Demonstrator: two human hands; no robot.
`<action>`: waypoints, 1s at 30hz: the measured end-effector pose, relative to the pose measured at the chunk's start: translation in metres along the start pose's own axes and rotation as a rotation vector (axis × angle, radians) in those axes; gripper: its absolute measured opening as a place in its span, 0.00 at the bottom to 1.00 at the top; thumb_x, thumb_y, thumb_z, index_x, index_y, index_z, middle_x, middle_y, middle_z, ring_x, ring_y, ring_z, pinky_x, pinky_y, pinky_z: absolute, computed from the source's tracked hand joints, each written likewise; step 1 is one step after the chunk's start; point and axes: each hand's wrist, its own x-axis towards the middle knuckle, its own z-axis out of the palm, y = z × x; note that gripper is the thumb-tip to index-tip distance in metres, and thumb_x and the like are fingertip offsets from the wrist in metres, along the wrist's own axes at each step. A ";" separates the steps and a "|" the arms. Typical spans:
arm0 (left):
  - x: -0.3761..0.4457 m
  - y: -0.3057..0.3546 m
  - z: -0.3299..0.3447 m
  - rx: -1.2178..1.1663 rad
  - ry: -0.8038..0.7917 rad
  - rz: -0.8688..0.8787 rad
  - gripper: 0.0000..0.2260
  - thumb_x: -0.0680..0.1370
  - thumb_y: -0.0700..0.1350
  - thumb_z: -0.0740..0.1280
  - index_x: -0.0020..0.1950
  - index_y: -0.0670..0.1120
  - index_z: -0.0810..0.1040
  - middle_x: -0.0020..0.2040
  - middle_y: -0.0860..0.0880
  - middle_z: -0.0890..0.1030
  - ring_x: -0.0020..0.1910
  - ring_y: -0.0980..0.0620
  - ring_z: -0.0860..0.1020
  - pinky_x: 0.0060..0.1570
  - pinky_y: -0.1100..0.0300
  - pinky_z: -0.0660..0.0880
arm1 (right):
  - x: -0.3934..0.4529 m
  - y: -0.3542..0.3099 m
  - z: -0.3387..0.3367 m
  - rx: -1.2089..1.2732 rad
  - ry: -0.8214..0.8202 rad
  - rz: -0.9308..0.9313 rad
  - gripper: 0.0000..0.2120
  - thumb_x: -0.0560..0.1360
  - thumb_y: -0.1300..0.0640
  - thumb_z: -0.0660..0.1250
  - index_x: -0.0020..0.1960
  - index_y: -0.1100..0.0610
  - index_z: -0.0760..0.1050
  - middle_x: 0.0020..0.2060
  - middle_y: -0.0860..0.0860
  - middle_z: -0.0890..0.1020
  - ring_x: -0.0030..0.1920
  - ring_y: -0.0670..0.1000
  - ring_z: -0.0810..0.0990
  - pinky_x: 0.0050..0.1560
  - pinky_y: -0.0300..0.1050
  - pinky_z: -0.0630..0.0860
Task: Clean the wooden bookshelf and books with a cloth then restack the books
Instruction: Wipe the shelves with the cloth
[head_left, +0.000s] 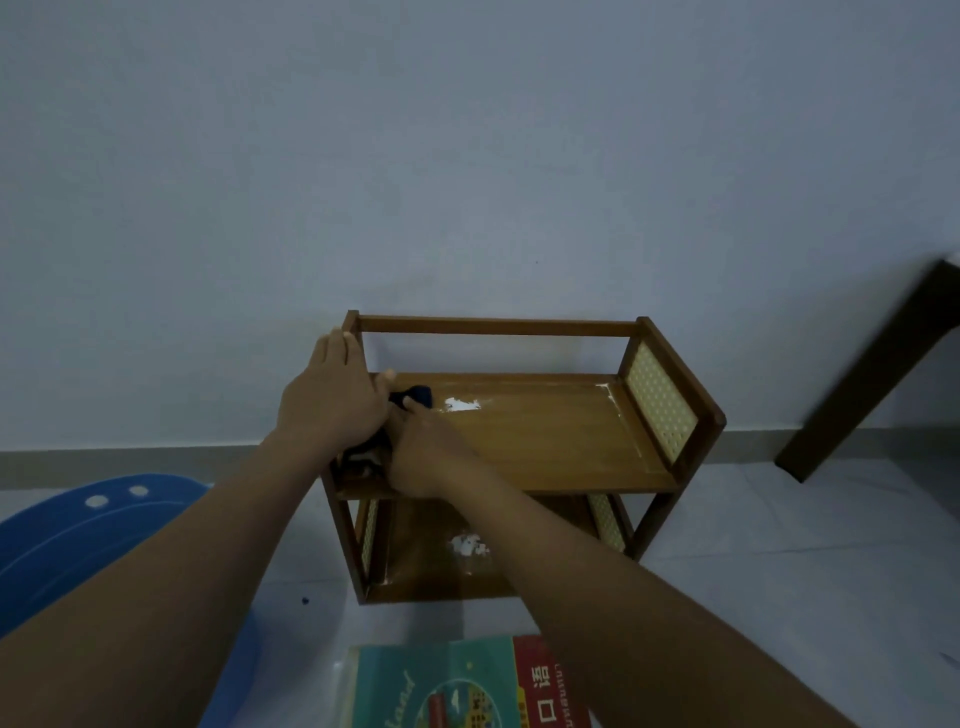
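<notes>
A blue mat with two white dots lies on the pale floor at far left, partly under the person's left forearm. The left hand rests flat, fingers together, against the upper left side panel of a small two-tier wooden bookshelf standing against a grey wall. Just beside it, the right hand is clenched around a dark cloth, pressing it onto the left end of the top shelf. White smears mark that shelf to the right of the cloth; another white patch shows on the lower shelf. In front of the bookshelf, on the floor, lie a teal book and a red book, touching. A dark furniture leg slants at far right.
</notes>
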 end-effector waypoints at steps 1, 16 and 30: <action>0.000 -0.001 0.002 0.017 -0.005 0.000 0.32 0.82 0.57 0.50 0.77 0.37 0.48 0.78 0.41 0.50 0.78 0.45 0.49 0.73 0.45 0.59 | 0.008 0.003 -0.004 0.000 -0.002 0.014 0.27 0.78 0.52 0.62 0.74 0.54 0.58 0.74 0.54 0.63 0.76 0.56 0.54 0.72 0.58 0.58; -0.003 0.001 -0.004 0.011 -0.008 -0.022 0.31 0.81 0.55 0.51 0.77 0.39 0.48 0.78 0.42 0.51 0.77 0.43 0.53 0.70 0.44 0.63 | -0.050 0.130 -0.043 -0.009 0.210 0.543 0.30 0.75 0.41 0.58 0.73 0.54 0.59 0.69 0.58 0.68 0.67 0.60 0.68 0.62 0.55 0.72; 0.004 0.002 -0.003 -0.064 -0.047 -0.017 0.36 0.79 0.62 0.50 0.77 0.39 0.48 0.79 0.42 0.50 0.77 0.45 0.51 0.73 0.45 0.57 | 0.047 0.026 -0.007 0.133 0.095 0.268 0.26 0.76 0.50 0.61 0.72 0.56 0.60 0.69 0.59 0.68 0.66 0.61 0.69 0.64 0.60 0.70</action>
